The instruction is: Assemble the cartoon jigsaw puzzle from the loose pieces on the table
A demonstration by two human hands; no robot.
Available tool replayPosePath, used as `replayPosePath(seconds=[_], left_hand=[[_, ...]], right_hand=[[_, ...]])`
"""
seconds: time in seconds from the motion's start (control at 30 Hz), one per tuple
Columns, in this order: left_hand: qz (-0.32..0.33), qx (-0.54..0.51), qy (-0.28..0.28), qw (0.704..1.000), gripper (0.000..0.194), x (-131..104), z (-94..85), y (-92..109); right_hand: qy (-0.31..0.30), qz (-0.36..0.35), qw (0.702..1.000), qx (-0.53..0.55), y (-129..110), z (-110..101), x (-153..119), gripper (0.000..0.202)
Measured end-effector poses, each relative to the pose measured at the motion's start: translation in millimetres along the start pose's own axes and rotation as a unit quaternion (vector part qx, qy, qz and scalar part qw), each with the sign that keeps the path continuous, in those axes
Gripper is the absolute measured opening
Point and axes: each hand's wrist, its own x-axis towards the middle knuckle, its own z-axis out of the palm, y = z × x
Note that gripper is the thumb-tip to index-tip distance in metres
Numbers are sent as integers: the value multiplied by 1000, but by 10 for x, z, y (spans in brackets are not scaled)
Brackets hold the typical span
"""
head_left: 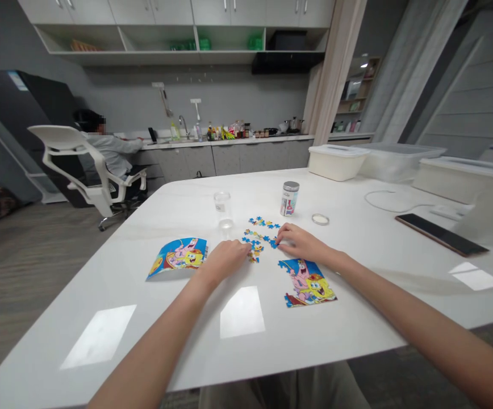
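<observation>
- The white table [118, 267] spreads out in front of me, my forearms reaching across it; pale storage boxes [335, 163] stand at its far right side, well away from my work.
- My left hand [229, 255] rests with its fingers curled at the near edge of the loose pieces; whether it grips one I cannot tell.
- My right hand [300, 241] lies just beyond the joined section, fingertips bent down beside a blue piece; I cannot tell whether it is pinched or only touched.
- The joined section [312, 284] lies flat on the table, near me and below my right hand. Both cartoon figures, pink and yellow, are largely together there, and its right side runs straight. I judge it well over half done: the left side is ragged, with a bite out of its middle, so that stretch is what seems left.
- The picture sheet [180, 254] lies left of my left hand (slightly bowed, not quite flat), showing the whole scene.
- A clear jar [223, 210] stands upright beyond my left hand, and a printed canister [289, 199] beyond my right.
- A round lid [320, 219] lies near the canister.
- The loose pieces [255, 234], mostly blue and yellow, are scattered between my hands and beyond, awaiting placement, I think.
</observation>
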Motion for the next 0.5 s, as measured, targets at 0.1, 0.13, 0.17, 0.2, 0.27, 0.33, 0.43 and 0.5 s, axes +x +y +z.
replayPosePath(seconds=[0.1,0.13,0.17,0.2,0.27,0.33,0.43,0.5], left_hand=[[1,-21,2,1000,28,8,15,67],[-2,-30,-1,1000,27,12,21,98],[-10,-40,-2,999,27,17,29,131],[-21,-49,0,999,27,22,36,165],[-44,-67,6,997,29,29,46,222],[-57,-79,7,995,29,31,45,256],[-61,-104,7,993,39,18,32,257],[-58,-128,13,990,44,1,37,237]], right_hand=[[2,-17,1000,-9,70,19,-8,14],[2,-19,1000,-12,85,23,-12,15],[2,-20,1000,-14,95,26,-16,16],[2,-19,1000,-16,100,28,-18,17],[4,-13,1000,-15,97,33,-21,17],[9,-5,1000,-9,85,40,-21,18],[16,9,1000,1,69,55,-18,20],[16,10,1000,3,66,65,-19,20]])
